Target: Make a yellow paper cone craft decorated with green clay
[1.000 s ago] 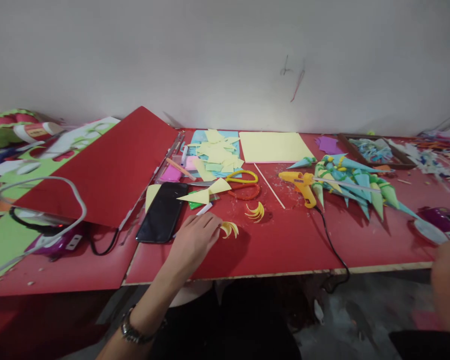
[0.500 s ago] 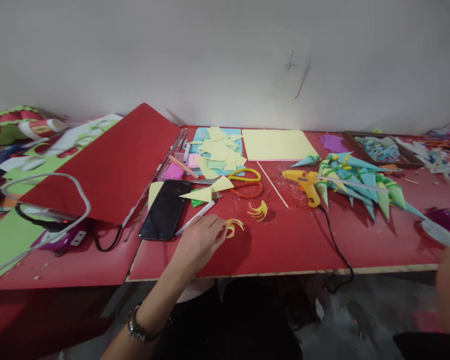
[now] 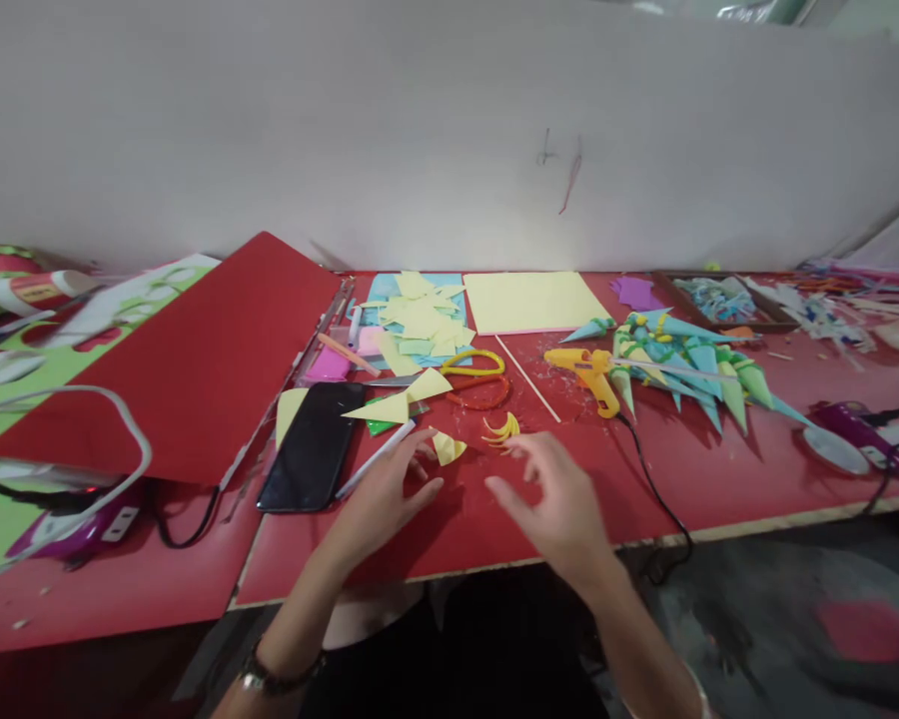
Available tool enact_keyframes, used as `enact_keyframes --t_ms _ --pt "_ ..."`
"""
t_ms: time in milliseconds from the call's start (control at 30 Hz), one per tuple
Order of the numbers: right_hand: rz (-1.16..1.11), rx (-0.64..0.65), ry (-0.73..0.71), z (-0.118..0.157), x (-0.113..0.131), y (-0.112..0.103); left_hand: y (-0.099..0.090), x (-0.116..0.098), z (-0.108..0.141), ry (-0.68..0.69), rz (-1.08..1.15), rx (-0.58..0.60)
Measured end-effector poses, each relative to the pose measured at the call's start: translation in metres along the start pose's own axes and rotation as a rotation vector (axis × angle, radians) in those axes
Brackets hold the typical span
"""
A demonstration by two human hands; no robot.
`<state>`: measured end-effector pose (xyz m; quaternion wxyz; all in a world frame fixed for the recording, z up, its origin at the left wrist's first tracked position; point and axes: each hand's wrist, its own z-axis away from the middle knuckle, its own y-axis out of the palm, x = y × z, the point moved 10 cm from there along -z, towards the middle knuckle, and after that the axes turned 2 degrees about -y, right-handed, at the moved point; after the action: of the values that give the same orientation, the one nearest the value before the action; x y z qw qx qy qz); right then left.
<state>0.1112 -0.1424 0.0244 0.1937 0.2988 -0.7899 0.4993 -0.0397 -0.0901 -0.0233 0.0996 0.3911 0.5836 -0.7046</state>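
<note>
My left hand hovers over the front of the red table, thumb and fingers apart, with nothing visible between them. Just beyond its fingertips is a small yellow paper piece; whether they touch, I cannot tell. Opposite it, my right hand has its thumb and fingers spread and holds nothing. Near the right fingertips lies a curled, fringed strip of yellow paper. Behind these rest scissors with yellow and red handles, two pointed yellow paper pieces and a white pen.
A black phone lies left of my hands. To the right are a yellow glue gun with a black cord and a pile of blue and green paper cones. Yellow scraps, a yellow sheet and a thin stick lie further back.
My right hand has come in from the right edge to the middle of the table. My left hand has drawn slightly back and opened. The view has shifted a little.
</note>
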Motion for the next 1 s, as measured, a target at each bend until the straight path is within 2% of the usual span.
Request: enact_keyframes --t_ms 133,233,300,400,567,667,800,1000 --pt "-0.011 0.071 0.057 0.003 -0.003 0.033 0.001 -0.009 -0.001 0.054 0.056 -0.065" --pt "0.056 0.062 0.038 -0.001 0.0 0.045 -0.01 0.0 -0.004 -0.023 0.102 -0.204" --pt "0.097 0.069 -0.001 -0.007 0.006 0.05 -0.014 0.009 -0.006 -0.073 0.118 -0.255" --pt "0.16 0.082 -0.012 -0.018 0.013 0.058 -0.011 0.013 -0.01 -0.058 0.069 -0.245" --pt "0.258 0.151 0.061 -0.027 0.007 0.073 -0.003 0.006 -0.011 0.001 0.008 -0.201" --pt "0.254 0.188 0.068 -0.026 0.003 0.075 -0.003 0.011 -0.009 -0.054 0.052 -0.206" --pt "0.189 0.132 0.094 -0.027 0.0 0.067 -0.004 0.012 -0.009 -0.079 0.099 -0.212" --pt "0.19 0.127 0.086 -0.032 0.005 0.069 -0.015 0.011 -0.014 -0.193 -0.077 -0.264"
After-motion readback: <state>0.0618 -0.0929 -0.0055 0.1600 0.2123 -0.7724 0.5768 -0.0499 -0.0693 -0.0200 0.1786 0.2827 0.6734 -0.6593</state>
